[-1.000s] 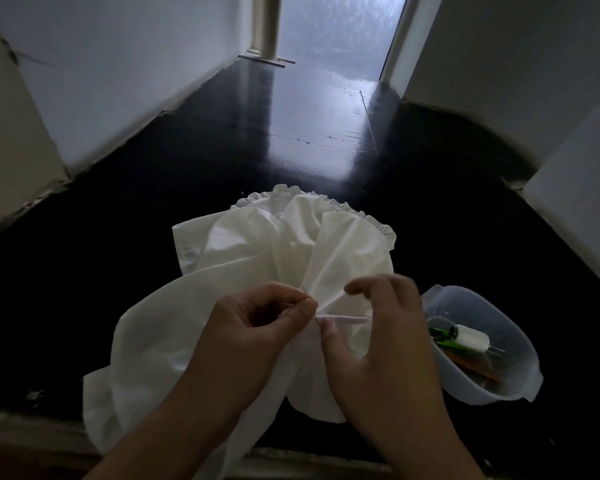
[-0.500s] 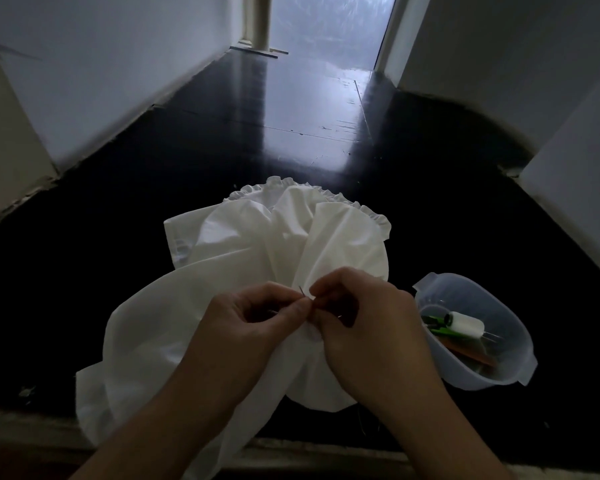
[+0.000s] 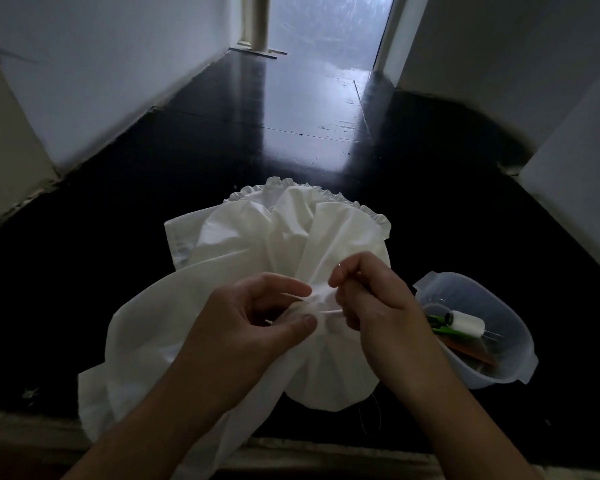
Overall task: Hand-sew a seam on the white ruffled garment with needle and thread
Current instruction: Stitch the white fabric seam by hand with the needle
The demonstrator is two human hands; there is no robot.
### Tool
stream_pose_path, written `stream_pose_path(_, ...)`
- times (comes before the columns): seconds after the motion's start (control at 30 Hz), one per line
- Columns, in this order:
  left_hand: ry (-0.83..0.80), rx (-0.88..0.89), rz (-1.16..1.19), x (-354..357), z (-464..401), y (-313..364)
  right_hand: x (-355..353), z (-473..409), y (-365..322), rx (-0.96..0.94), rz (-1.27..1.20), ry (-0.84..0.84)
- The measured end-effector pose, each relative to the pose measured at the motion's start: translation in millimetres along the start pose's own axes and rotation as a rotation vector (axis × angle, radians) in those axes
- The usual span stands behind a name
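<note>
1 white garment (image 3: 243, 258) lies bunched on the black floor (image 3: 84, 306), its ruffled edge at the far side and 1 corner trailing toward the left forearm. The left hand (image 3: 253, 327) sits at the middle of the cloth, thumb and fingers curled and pinching a gathered fold. Just right of it, almost touching, the right hand (image 3: 378, 303) is curled too, its fingertips (image 3: 336, 280) pinched together on 1 thin needle (image 3: 340, 266), only a small glint of which shows above the fold. The thread cannot be made out against the white cloth. Right of the hands, beside the garment, stands 1 clear plastic tub (image 3: 520, 372) on the floor. Inside it lie 1 white spool (image 3: 466, 322), 1 green item (image 3: 437, 323) whose kind I cannot tell, and 1 brown flat piece (image 3: 471, 351). Pale walls (image 3: 84, 81) close in the floor on both sides.
</note>
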State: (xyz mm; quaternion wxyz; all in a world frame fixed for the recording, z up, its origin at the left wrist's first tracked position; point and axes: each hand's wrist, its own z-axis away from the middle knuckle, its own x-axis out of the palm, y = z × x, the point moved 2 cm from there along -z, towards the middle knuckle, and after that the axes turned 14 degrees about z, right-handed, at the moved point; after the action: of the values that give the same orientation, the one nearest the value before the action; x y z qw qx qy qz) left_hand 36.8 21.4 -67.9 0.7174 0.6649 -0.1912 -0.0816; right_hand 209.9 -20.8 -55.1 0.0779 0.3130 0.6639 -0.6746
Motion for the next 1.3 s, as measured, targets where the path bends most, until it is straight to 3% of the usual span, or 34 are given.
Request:
stream_pose_path(0.17, -0.027, 0.074, -0.048, -2, 1, 3, -2, 0, -5, -0.141, 0.103, -0.176)
stream_pose_path(0.37, -0.024, 0.146, -0.231, -7, 3, 6, -9, 0, -4, -0.193, 0.149, -0.081)
stream_pose_path(0.57, -0.038, 0.164, -0.373, -8, 5, 5, -17, -1, -6, -0.216, -0.068, -0.071)
stream_pose_path(0.77, -0.151, 0.109, -0.492, -13, 5, 0, -22, -4, -2, -0.133, -0.216, 0.026)
stream_pose_path(0.9, -0.018, 0.198, -0.539, -19, -3, 0, -27, -4, 1, -0.055, -0.221, 0.052)
stream_pose_path(1.07, 0.222, 0.351, -0.593, -28, -14, 12, -41, 1, -8, -0.063, -0.490, 0.104)
stream_pose_path(1.3, 0.301, 0.186, -0.703, -48, -11, -5, -41, -2, 4, 0.067, -0.491, 0.213)
